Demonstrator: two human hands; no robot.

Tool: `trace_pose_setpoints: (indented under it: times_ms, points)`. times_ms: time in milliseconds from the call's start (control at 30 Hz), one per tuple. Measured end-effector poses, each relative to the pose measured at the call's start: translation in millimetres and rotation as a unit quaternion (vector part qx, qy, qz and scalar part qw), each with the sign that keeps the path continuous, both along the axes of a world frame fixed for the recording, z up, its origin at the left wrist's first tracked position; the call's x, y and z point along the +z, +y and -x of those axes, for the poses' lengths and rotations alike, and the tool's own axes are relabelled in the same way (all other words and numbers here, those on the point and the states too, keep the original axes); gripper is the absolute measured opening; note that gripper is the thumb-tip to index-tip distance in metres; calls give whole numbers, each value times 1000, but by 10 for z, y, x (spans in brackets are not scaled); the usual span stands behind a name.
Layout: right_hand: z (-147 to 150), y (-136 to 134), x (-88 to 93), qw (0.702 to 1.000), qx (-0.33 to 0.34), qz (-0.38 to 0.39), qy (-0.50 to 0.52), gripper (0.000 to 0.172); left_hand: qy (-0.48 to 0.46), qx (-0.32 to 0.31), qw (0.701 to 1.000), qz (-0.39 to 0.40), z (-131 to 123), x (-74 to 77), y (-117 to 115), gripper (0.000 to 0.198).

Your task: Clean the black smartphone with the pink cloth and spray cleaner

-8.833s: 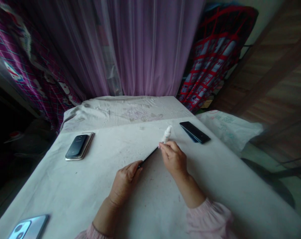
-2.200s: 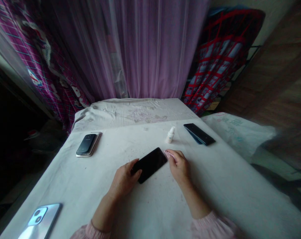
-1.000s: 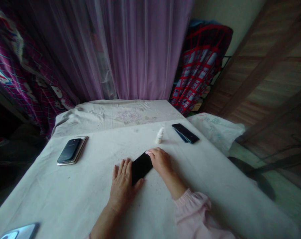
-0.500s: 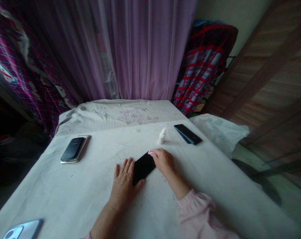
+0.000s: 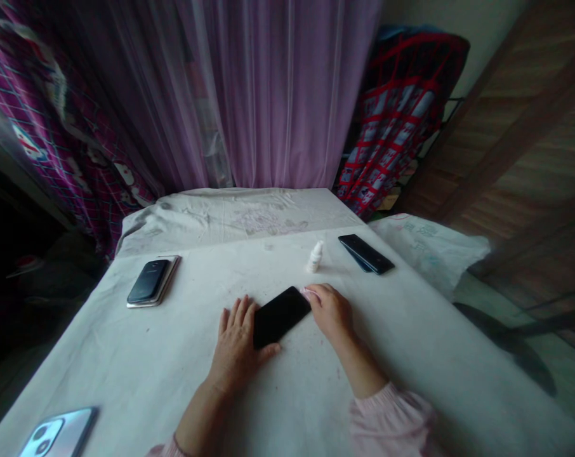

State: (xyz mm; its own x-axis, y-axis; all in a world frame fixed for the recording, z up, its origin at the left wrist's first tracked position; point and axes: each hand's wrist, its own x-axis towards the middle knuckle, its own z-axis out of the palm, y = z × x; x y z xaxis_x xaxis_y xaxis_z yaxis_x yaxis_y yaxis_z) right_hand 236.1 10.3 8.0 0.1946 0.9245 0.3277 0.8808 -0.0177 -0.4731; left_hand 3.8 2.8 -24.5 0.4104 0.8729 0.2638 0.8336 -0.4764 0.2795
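The open left hand (image 5: 237,339) rests flat against a black smartphone (image 5: 280,317) at its 9 o'clock end. The right hand (image 5: 330,311) grasps a pink cloth (image 5: 308,293) at the phone's 3 o'clock end.

Sheer purple curtain (image 5: 278,95), pink plaid drape (image 5: 44,108), wooden panelling (image 5: 516,127), dim light

We're looking at a dim room under soft, flat light, and the sheer curtain (image 5: 278,95) glows faintly as though lit from behind. Shadows on the worktop (image 5: 125,362) are weak, and the black phone (image 5: 282,316) looks dull. The silver phone (image 5: 61,433) catches a pale sheen. The wide lens bends the edges, and the wooden boards (image 5: 520,133) blur at right.
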Motion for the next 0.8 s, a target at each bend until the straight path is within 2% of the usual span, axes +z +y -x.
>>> trace_pose_setpoints:
  times_ms: [100,233,400,633,800]
  points:
    - [37,19,-16,999,14,-48,-15,25,-8,-4,1000,14,147,-16,8,76]
    - [137,69,-60,996,59,-44,-59,24,-13,-7,999,36,251,1,18,67]
    - [298,34,-47,993,87,-28,-73,23,-10,-32,997,63,260,73,94,69]
    - [694,-55,23,982,174,-18,-71,24,16,-43,995,92,249,139,122,75]
    - [632,-44,11,982,178,-14,-63,21,18,-47,994,96,269,159,99,75]
